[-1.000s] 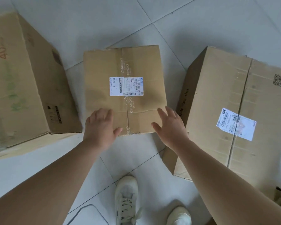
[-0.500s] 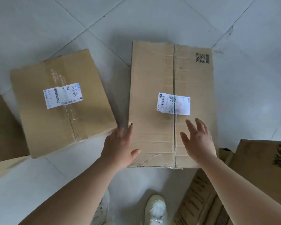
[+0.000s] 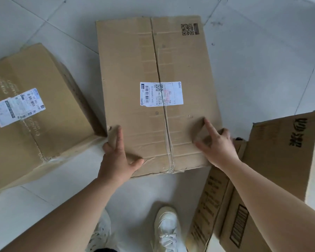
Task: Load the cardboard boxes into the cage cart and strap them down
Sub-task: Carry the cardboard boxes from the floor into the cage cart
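Observation:
A long cardboard box (image 3: 133, 66) with a white shipping label (image 3: 161, 94) and a taped centre seam lies flat on the tiled floor in front of me. My left hand (image 3: 116, 160) grips its near left edge, with the thumb and one finger on top and the other fingers wrapped down the side. My right hand (image 3: 218, 150) grips the near right edge, forefinger and thumb on the top face, the remaining fingers curled over the side. No cage cart or strap is in view.
A squarer labelled box (image 3: 49, 128) lies close on the left, almost touching the long one. Another printed box (image 3: 280, 157) stands tilted at the right, by my right wrist. My white shoes (image 3: 166, 228) are just below the long box. Grey floor tiles (image 3: 262, 70) surround them.
The view swung right from the small labelled box to the long one. Both hands came down from hovering above it and now hold its near side edges.

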The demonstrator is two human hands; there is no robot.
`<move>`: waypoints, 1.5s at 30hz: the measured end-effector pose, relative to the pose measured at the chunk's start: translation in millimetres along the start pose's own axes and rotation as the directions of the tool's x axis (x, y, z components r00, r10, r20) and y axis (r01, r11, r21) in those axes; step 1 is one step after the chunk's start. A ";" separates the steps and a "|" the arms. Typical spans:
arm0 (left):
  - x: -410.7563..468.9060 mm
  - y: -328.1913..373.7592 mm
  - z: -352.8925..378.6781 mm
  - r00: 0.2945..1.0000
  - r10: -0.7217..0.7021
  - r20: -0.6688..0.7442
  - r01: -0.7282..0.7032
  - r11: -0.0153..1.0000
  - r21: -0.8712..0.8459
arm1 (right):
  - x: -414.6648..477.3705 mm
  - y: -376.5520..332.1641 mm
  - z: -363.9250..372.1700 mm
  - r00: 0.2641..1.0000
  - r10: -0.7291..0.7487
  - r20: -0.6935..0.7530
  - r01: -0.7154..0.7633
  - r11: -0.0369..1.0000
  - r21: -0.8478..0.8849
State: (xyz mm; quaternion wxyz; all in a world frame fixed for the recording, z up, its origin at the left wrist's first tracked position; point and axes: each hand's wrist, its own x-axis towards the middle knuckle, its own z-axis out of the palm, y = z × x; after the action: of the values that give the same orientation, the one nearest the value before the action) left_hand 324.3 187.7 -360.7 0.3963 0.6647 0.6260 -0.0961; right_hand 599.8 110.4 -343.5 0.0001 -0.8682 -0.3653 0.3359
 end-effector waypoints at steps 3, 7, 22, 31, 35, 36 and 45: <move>-9.6 3.9 -9.8 1.000 -0.030 -0.002 0.030 0.999 -0.011 | -8.8 -10.6 -5.7 0.999 0.023 -0.042 -0.023 1.000 -0.001; -23.1 18.7 -43.4 0.996 -0.084 -0.037 0.082 0.996 -0.040 | -29.1 -34.3 -30.0 0.991 0.021 -0.131 -0.022 1.000 -0.010; -145.5 104.0 -252.3 0.987 -0.149 -0.063 0.135 0.974 -0.181 | -151.2 -155.3 -233.3 0.982 0.008 -0.187 -0.015 0.999 -0.036; -273.8 112.8 -378.3 0.944 -0.217 -0.248 0.150 0.953 -0.262 | -267.9 -243.0 -327.9 0.942 -0.216 -0.255 0.211 0.976 -0.047; -358.6 104.3 -428.3 0.893 -0.270 -0.361 0.153 0.935 -0.321 | -333.5 -284.2 -364.4 0.901 -0.359 -0.243 0.362 0.932 -0.036; -381.1 101.0 -438.7 0.877 -0.286 -0.386 0.152 0.927 -0.342 | -351.8 -294.3 -372.4 0.887 -0.396 -0.236 0.398 0.916 -0.039; -589.3 51.2 -481.0 0.642 -0.525 -0.558 0.215 0.823 -0.526 | -520.8 -376.6 -398.9 0.656 -0.733 -0.182 0.723 0.679 -0.129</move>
State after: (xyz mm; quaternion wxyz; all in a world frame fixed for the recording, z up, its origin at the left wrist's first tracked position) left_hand 77.0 58.4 348.7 0.2395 0.4059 0.8570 0.2083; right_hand 329.4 154.0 361.7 0.1553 -0.6805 -0.6871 0.2017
